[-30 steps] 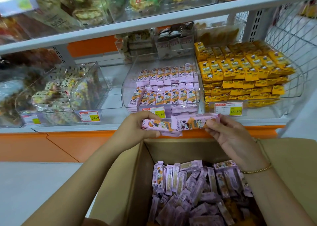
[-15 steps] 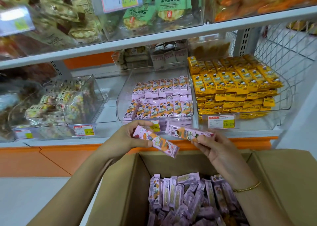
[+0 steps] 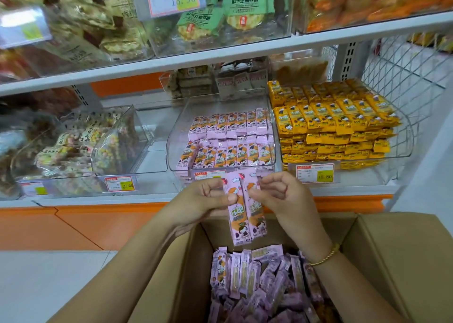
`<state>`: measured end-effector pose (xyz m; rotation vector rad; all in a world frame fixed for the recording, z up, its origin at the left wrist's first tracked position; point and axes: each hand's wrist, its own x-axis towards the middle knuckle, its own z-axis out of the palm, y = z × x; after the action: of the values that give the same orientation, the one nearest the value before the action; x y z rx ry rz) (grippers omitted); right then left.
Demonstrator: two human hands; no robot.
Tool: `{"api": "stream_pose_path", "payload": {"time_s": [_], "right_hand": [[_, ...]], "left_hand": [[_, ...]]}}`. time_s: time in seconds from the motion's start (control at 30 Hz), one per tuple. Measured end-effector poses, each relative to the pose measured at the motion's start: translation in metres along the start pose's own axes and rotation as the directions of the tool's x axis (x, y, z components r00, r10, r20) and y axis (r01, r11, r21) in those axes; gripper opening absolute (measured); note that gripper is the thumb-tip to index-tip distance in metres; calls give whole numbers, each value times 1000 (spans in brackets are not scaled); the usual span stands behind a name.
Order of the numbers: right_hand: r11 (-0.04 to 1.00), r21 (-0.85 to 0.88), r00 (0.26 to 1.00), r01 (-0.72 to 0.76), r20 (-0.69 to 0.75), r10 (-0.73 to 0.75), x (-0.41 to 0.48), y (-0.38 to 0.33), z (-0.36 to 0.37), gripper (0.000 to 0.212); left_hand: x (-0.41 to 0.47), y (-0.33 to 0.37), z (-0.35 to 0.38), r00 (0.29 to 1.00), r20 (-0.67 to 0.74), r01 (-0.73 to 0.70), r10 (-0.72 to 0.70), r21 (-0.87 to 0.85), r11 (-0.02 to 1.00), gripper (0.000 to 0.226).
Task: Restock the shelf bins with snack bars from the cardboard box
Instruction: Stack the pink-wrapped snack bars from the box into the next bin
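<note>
Up-left of the cardboard box [image 3: 191, 273]: clear candy bin [image 3: 117, 136] w/ price tag [image 3: 120, 183]. Just over the box's far edge my L hand [image 3: 206, 200] pinches one of two pink snack bars [image 3: 255, 214], thumb on its front. Bars stand upright, side by side, touching, lower ends over the box. R hand [image 3: 282, 197] pinches the other bar, fingers curled. Straight above the box: shelf bin [image 3: 177, 136] part-filled w/ same bars. Up-right: yellow bars [image 3: 331, 119], stacked. In the box: loose pink bars [image 3: 257, 281].
</note>
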<state>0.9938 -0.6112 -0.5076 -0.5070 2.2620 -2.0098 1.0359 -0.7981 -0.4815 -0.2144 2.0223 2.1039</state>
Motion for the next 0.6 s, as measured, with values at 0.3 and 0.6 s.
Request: {"api": "stream_pose_path", "payload": {"time_s": [0.3, 0.6], "right_hand": [[902, -398, 977, 166, 192, -95, 5, -25, 27, 84], [731, -665, 982, 149, 184, -34, 102, -54, 54, 88]], "left_hand": [[9, 13, -18, 958, -252, -179, 137, -153, 972, 47], [24, 32, -51, 762, -513, -169, 396, 432, 886, 33]]}}
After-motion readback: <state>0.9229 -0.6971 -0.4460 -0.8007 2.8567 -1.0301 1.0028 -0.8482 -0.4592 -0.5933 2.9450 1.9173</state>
